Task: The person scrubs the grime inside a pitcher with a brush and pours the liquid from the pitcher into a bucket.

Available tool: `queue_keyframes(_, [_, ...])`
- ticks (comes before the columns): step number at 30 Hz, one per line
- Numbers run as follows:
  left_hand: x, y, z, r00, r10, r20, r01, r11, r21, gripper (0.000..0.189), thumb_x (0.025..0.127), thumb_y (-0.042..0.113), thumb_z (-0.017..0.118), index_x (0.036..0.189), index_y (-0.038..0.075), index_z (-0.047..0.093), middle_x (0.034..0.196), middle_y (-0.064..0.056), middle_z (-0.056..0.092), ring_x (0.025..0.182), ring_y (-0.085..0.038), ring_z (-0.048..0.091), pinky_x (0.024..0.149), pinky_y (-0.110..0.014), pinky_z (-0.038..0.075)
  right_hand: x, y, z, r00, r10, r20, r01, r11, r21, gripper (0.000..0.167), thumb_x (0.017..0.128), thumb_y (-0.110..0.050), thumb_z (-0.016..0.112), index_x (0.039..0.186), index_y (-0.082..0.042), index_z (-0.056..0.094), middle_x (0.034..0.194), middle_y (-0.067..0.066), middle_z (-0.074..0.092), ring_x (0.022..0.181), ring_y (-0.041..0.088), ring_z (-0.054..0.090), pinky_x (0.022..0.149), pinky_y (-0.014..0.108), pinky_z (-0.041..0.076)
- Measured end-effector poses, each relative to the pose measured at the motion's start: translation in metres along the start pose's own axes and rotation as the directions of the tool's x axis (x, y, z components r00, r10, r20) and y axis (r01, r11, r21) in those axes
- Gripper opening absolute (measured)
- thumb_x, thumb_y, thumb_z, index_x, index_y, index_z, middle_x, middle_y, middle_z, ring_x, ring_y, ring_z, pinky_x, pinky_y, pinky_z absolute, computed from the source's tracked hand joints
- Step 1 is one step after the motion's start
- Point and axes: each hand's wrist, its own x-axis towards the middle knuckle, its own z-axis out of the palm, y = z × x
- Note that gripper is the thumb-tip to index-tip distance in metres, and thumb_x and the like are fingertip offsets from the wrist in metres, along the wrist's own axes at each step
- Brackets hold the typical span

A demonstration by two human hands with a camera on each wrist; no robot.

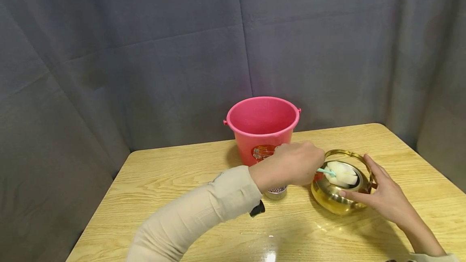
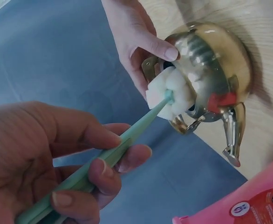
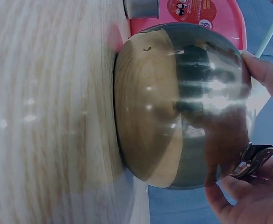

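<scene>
My left hand (image 1: 296, 165) grips the pale green handle of a sponge brush (image 2: 120, 145), fingers wrapped round it. Its white sponge head (image 1: 341, 174) is at the round top opening of a shiny gold kettle (image 1: 333, 199); how far it reaches inside cannot be seen. On the kettle's right side, my right hand (image 1: 387, 199) steadies it, thumb on the body and other fingers around the handle's base. The left wrist view shows the kettle's spout (image 2: 233, 133), with a red patch close by. In the right wrist view the kettle's base stands on the table.
A pink bucket (image 1: 243, 144) stands behind my left forearm, near the table's back edge. A small metal container (image 1: 276, 194) with a perforated top is partly hidden by that arm, and a black object (image 1: 257, 209) pokes out below it. Grey curtains (image 1: 164, 72) surround the wooden table.
</scene>
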Motion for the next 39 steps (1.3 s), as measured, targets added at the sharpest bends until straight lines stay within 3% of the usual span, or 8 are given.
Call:
queue_keyframes(12, [0.007,0.011,0.007,1.000,0.017,-0.012,-0.017,0.999,0.035,0.019,0.088,0.010,0.062,0.075,0.023,0.058,0.071,0.010,0.056,0.058,-0.010,0.051,0.045,-0.029,0.043,-0.002,0.004,0.000,1.000,-0.008,-0.013,0.008,1.000,0.006,0.117,0.078,-0.036,0.081,0.155,-0.011,-0.004,0.155,0.028,0.010,0.128,0.061,0.023,0.091,0.073,0.027])
queue_keyframes(21, [0.008,0.014,0.011,0.999,-0.007,-0.038,0.009,0.999,0.042,0.021,0.088,0.010,0.060,0.074,0.025,0.058,0.072,0.009,0.054,0.057,-0.011,0.051,0.046,-0.033,0.043,-0.001,0.004,0.002,1.000,-0.014,-0.021,0.015,1.000,0.011,0.118,0.077,-0.035,0.082,0.155,-0.011,-0.003,0.156,0.027,0.011,0.130,0.059,0.022,0.091,0.072,0.027])
queue_keyframes(30, [0.008,0.015,0.018,0.998,0.000,-0.056,0.002,1.000,0.031,0.021,0.090,0.009,0.057,0.075,0.024,0.058,0.071,0.008,0.054,0.056,-0.010,0.050,0.050,-0.034,0.042,-0.003,0.002,0.002,1.000,-0.003,-0.012,0.003,1.000,-0.008,0.118,0.077,-0.037,0.082,0.156,-0.012,-0.002,0.155,0.027,0.013,0.125,0.058,0.030,0.088,0.071,0.031])
queue_keyframes(39, [0.014,0.014,0.027,0.998,-0.046,-0.040,0.047,0.999,0.018,0.019,0.087,0.009,0.061,0.074,0.023,0.058,0.072,0.007,0.054,0.058,-0.010,0.050,0.044,-0.032,0.042,-0.001,-0.001,0.001,1.000,-0.004,-0.019,0.004,1.000,-0.007,0.116,0.077,-0.037,0.081,0.156,-0.010,0.000,0.154,0.030,0.014,0.123,0.059,0.033,0.088,0.070,0.031])
